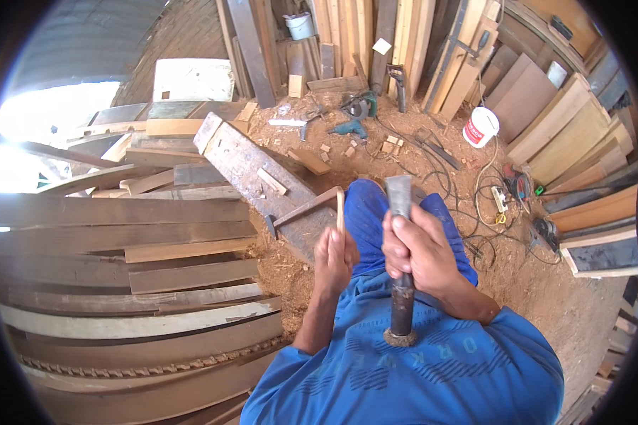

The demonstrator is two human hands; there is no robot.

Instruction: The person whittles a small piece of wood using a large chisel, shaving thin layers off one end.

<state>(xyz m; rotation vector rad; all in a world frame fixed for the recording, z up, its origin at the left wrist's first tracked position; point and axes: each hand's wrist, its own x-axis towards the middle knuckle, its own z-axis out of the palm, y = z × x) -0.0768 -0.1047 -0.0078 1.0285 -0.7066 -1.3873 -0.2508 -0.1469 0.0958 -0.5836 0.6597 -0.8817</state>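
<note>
My right hand [424,249] is wrapped round a chisel [402,312]. Its broad grey metal blade points up and away from me, and its dark handle runs down over my blue shirt to a frayed butt end. To the left, my left hand [335,256] is closed on a thin, pale wood strip [340,209] that stands upright out of the fingers. Just beyond that hand, a hammer-like tool [306,210] with a dark head and brown handle lies across a worn plank bench [230,159]. A small wood offcut [271,181] rests on the bench.
Stacked boards [191,234] fill the left side. Sawdust covers the ground ahead, with a green power tool [349,128], a handsaw [398,85], loose cables [439,166] and a white bucket [480,127]. More boards [556,134] lean at the right and back.
</note>
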